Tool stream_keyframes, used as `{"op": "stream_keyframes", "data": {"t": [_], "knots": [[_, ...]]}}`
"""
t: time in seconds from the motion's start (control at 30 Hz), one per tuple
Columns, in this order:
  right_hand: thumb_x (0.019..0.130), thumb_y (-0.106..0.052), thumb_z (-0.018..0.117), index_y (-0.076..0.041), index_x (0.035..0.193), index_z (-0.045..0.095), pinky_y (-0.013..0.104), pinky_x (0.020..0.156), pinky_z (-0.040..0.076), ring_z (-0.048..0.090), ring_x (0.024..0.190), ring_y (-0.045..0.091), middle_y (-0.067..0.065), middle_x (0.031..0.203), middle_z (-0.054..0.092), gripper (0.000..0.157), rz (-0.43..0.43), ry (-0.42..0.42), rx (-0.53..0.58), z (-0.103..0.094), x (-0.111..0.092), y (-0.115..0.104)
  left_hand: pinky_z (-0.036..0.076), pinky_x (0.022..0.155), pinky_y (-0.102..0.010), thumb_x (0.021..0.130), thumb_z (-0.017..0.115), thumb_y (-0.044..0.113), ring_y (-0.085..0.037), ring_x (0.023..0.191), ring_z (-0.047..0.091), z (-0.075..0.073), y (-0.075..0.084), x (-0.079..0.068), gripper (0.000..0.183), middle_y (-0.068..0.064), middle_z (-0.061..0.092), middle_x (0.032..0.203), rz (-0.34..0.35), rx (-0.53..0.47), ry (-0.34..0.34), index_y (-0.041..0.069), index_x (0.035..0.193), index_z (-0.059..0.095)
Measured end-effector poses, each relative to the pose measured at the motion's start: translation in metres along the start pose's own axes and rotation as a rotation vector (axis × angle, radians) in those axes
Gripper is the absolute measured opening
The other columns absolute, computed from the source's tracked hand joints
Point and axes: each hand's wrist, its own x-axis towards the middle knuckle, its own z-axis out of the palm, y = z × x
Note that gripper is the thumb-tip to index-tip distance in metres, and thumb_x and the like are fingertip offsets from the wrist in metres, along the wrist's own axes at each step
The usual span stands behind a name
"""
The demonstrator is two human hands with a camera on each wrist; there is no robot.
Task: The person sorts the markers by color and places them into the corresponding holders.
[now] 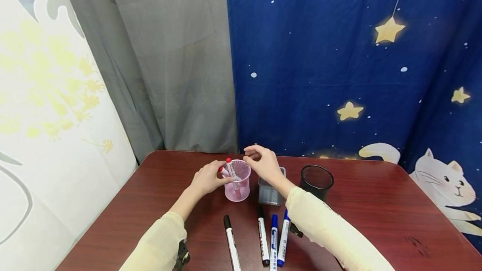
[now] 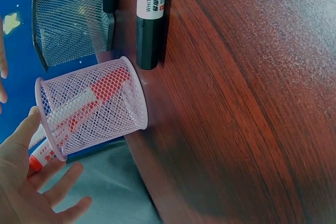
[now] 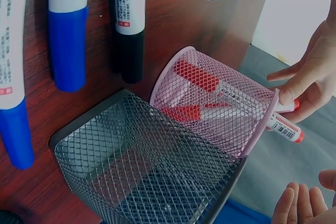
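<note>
Head view, from the left: the left hand (image 1: 208,177) comes up from lower centre with its thumb along the near side of a pink mesh cup (image 1: 244,189) and its fingers behind the red caps. Its fingers look loose and spread in the left wrist view, pinching nothing that shows; whether the thumb presses the rim or only lies beside it, I cannot tell. Inside the cup, just below centre of the frame, are two red markers: the taller red marker (image 1: 231,171) leans with its top toward the upper left, and the other red marker (image 1: 224,172) tilts further left, toward that hand. Below the cup, a black marker (image 1: 232,246) lies loose on the table (image 1: 150,221), its long axis running nearly up and down the frame, cap toward the cup; the left hand seems the nearer to it, which I judge the relation that counts for a reach. Right of the cup, the right hand (image 1: 265,164) hovers with fingers loosely bent, holding nothing, over a grey mesh holder (image 1: 269,195). Below that holder lie a second black marker (image 1: 263,237) and two blue markers (image 1: 274,244); furthest right stands a black mesh cup (image 1: 311,188).
</note>
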Motion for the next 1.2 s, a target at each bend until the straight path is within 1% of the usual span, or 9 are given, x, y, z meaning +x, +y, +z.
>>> {"op": "stream_keyframes", "data": {"t": [0.1, 0.27, 0.33, 0.5, 0.67, 0.8, 0.97, 1.1, 1.2], "knots": [[0.079, -0.006, 0.069, -0.004, 0.098, 0.067, 0.025, 0.064, 0.050, 0.063, 0.074, 0.012, 0.008, 0.088, 0.067, 0.019, -0.012, -0.005, 0.001, -0.004, -0.002, -0.001, 0.047, 0.074, -0.046, 0.073, 0.073, 0.044, -0.024, 0.094, 0.057, 0.000, 0.000, 0.000, 0.063, -0.006, 0.060, 0.108, 0.003, -0.003, 0.005, 0.008, 0.122, 0.056], [0.079, -0.008, 0.069, -0.006, 0.097, 0.067, 0.027, 0.066, 0.049, 0.063, 0.074, 0.010, 0.003, 0.087, 0.068, 0.018, -0.020, -0.029, -0.013, -0.009, -0.006, -0.003, 0.046, 0.074, -0.047, 0.073, 0.073, 0.043, -0.024, 0.094, 0.057, -0.001, 0.001, -0.001, 0.063, -0.007, 0.060, 0.109, -0.004, -0.012, 0.002, 0.008, 0.123, 0.056], [0.079, -0.010, 0.069, -0.008, 0.097, 0.068, 0.029, 0.067, 0.049, 0.062, 0.075, 0.008, 0.001, 0.087, 0.067, 0.018, -0.018, -0.038, -0.027, -0.011, -0.008, -0.004, 0.046, 0.075, -0.048, 0.073, 0.073, 0.043, -0.024, 0.095, 0.057, -0.001, 0.001, -0.001, 0.063, -0.007, 0.060, 0.109, -0.005, -0.016, 0.000, 0.008, 0.123, 0.056], [0.080, -0.010, 0.069, -0.008, 0.097, 0.068, 0.039, 0.070, 0.050, 0.062, 0.076, 0.009, 0.004, 0.090, 0.067, 0.017, -0.035, -0.067, -0.017, -0.016, -0.012, -0.005, 0.046, 0.076, -0.048, 0.073, 0.073, 0.043, -0.025, 0.097, 0.057, -0.002, 0.001, -0.001, 0.063, -0.008, 0.059, 0.111, -0.005, -0.015, -0.003, 0.008, 0.123, 0.056], [0.080, -0.008, 0.069, -0.006, 0.097, 0.067, 0.039, 0.070, 0.051, 0.062, 0.076, 0.010, 0.004, 0.091, 0.067, 0.017, -0.029, -0.081, 0.001, -0.022, -0.016, -0.006, 0.046, 0.077, -0.048, 0.073, 0.072, 0.043, -0.025, 0.099, 0.056, -0.001, 0.001, -0.001, 0.064, -0.008, 0.059, 0.113, -0.007, -0.011, -0.006, 0.008, 0.124, 0.055], [0.079, -0.008, 0.069, -0.006, 0.096, 0.067, 0.034, 0.071, 0.051, 0.062, 0.076, 0.010, 0.002, 0.091, 0.067, 0.017, -0.026, -0.083, -0.018, -0.027, -0.021, -0.006, 0.046, 0.077, -0.048, 0.073, 0.073, 0.043, -0.026, 0.100, 0.056, -0.002, 0.002, -0.001, 0.064, -0.009, 0.059, 0.114, -0.001, -0.013, -0.006, 0.008, 0.124, 0.055], [0.079, -0.006, 0.069, -0.006, 0.095, 0.068, 0.028, 0.069, 0.051, 0.062, 0.076, 0.010, 0.004, 0.090, 0.067, 0.017, -0.056, -0.086, -0.029, -0.033, -0.028, -0.005, 0.046, 0.075, -0.048, 0.073, 0.073, 0.043, -0.025, 0.096, 0.057, -0.001, 0.001, -0.001, 0.063, -0.007, 0.059, 0.110, 0.010, -0.009, 0.004, 0.009, 0.123, 0.056], [0.077, -0.006, 0.069, -0.008, 0.094, 0.068, 0.035, 0.065, 0.052, 0.061, 0.073, 0.008, 0.002, 0.086, 0.067, 0.017, -0.086, -0.084, -0.040, -0.036, -0.032, -0.004, 0.046, 0.074, -0.048, 0.072, 0.074, 0.041, -0.026, 0.096, 0.057, -0.001, 0.001, -0.001, 0.062, -0.006, 0.060, 0.109, 0.008, -0.013, 0.010, 0.010, 0.123, 0.057], [0.077, -0.007, 0.070, -0.009, 0.094, 0.068, 0.037, 0.062, 0.052, 0.061, 0.072, 0.007, -0.001, 0.083, 0.066, 0.017, -0.097, -0.096, -0.047, -0.039, -0.035, -0.004, 0.046, 0.074, -0.049, 0.072, 0.074, 0.042, -0.026, 0.097, 0.057, -0.001, 0.001, -0.002, 0.063, -0.006, 0.060, 0.110, 0.010, -0.013, 0.015, 0.010, 0.123, 0.057]]}}
